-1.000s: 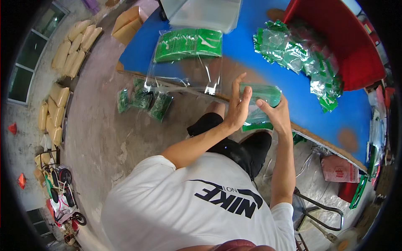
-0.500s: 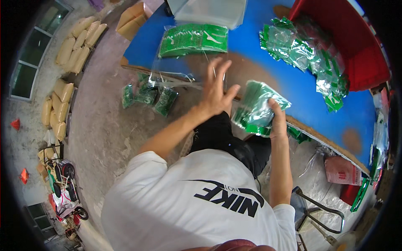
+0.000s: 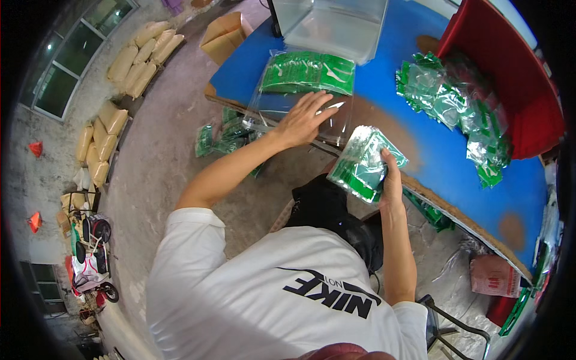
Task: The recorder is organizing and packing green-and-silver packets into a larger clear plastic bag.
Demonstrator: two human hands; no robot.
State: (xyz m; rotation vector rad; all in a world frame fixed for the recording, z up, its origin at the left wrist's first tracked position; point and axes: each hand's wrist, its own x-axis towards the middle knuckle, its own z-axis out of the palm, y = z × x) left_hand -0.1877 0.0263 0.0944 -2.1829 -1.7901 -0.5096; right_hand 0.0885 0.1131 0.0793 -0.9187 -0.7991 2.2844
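Left grip (image 3: 300, 120) moved over clear bag (image 3: 273, 104) | green packets (image 3: 444, 96) piled at red bin (image 3: 528, 90)

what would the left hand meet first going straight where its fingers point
The left hand would likely meet the row of green packets in the clear plastic bag, though depth is unclear.

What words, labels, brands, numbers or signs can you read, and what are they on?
White short-sleeved shirt: large black lettering and a smaller line, readable, but not copied here.
Pinkish sack by the blue-topped table: red marks, too small to read.
Flat green-and-clear plastic packets in the right hand: any print too small or blurred.
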